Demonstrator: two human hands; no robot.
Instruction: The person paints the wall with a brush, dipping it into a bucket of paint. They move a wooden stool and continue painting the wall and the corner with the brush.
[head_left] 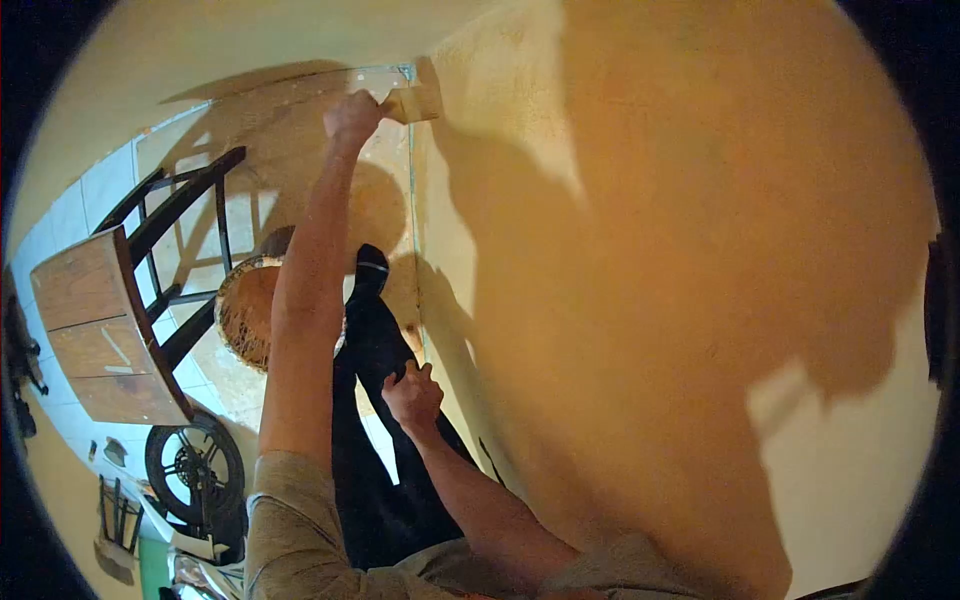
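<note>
My left hand (353,117) is stretched far forward and closed around the handle of a wide, flat paintbrush (412,104). The brush's broad end is at the foot of the orange-yellow wall (640,240), close to the corner. My right hand (413,398) is held low in front of my dark trousers, near the wall, with its fingers curled in; what they hold, if anything, is hidden. Under my left forearm stands a round, paint-crusted bucket (243,312) with orange-brown inside. My forearm covers part of it.
A stool with a wooden top (95,310) and black legs lies left of the bucket, a pale strip (117,350) on its top. Behind it is a motorcycle wheel (195,468). A stained sheet (300,130) covers floor tiles along the wall. My shadow falls across the wall.
</note>
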